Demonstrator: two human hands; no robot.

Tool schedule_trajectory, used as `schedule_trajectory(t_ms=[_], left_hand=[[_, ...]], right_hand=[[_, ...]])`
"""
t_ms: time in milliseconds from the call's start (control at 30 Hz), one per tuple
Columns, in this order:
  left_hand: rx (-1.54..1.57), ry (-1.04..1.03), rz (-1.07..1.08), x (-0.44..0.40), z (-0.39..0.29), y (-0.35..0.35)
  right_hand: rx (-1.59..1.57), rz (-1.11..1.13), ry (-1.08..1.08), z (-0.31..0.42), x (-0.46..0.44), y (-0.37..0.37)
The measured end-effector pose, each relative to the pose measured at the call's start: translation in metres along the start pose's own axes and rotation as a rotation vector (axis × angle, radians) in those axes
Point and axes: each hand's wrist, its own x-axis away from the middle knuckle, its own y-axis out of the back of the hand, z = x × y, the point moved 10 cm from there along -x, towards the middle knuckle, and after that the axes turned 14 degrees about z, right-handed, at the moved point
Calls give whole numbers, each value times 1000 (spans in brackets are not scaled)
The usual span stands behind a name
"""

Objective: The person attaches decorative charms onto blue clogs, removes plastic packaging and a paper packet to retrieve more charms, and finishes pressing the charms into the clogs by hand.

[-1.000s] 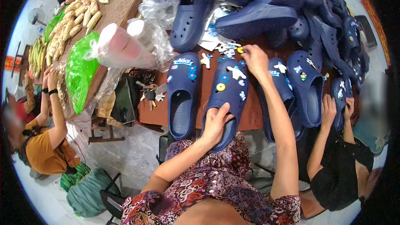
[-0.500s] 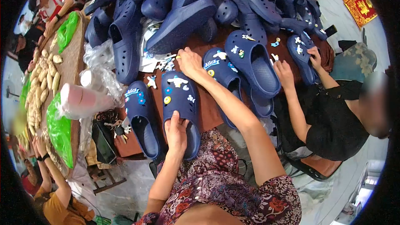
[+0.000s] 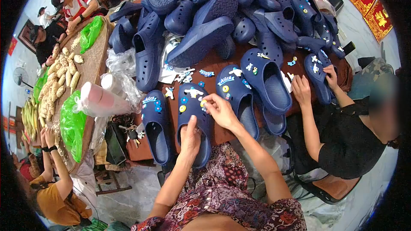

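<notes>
My left hand [image 3: 189,139] grips a navy clog [image 3: 183,119] at its opening, thumb on top. The clog's upper carries a white figure charm, a blue flower charm and a yellow ring-like charm. My right hand [image 3: 221,110] pinches a small yellowish charm [image 3: 204,102] against the clog's right side; fingers partly hide it. To the left lies another navy clog [image 3: 154,122] with an "ALICE" charm. On the right is a decorated clog [image 3: 237,95], also marked "ALICE". Loose charms [image 3: 184,77] and a loose "ALICE" charm [image 3: 206,73] lie beyond.
A heap of navy clogs [image 3: 201,38] fills the table's far side. At right a co-worker's hands [image 3: 302,89] handle charms and a clog [image 3: 314,70]. Plastic-wrapped cups [image 3: 100,100] stand left, near a table with peeled corn cobs [image 3: 60,77] and green bags [image 3: 72,128].
My right hand has come back from the loose charms to the clog, now with a small charm in its fingers. My left hand keeps its grip on the clog. The view has shifted slightly.
</notes>
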Motion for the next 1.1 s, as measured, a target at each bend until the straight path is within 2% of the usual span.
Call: schedule_trajectory(t_ms=[67,300,367,500,533,600,700,1100], left_hand=[[-124,19,41,-4,1,0],[-166,20,-32,1,-3,8],[-145,-30,27,-1,-6,2],[-141,-75,-8,5,-11,-4],[-150,-66,-7,2,-7,-1],[-131,-92,28,0,-5,1],[-106,-99,100,1,-5,-3],[-96,-85,132,1,1,5]], right_hand=[[-50,20,-17,-2,7,-7],[-57,31,8,-7,10,-16],[-76,26,29,-6,11,-16],[-89,17,8,-10,18,-13],[-109,11,96,-12,16,-14],[-232,20,-31,-31,25,-15],[-234,6,-76,-41,32,-13],[-352,25,-126,-45,38,-15]])
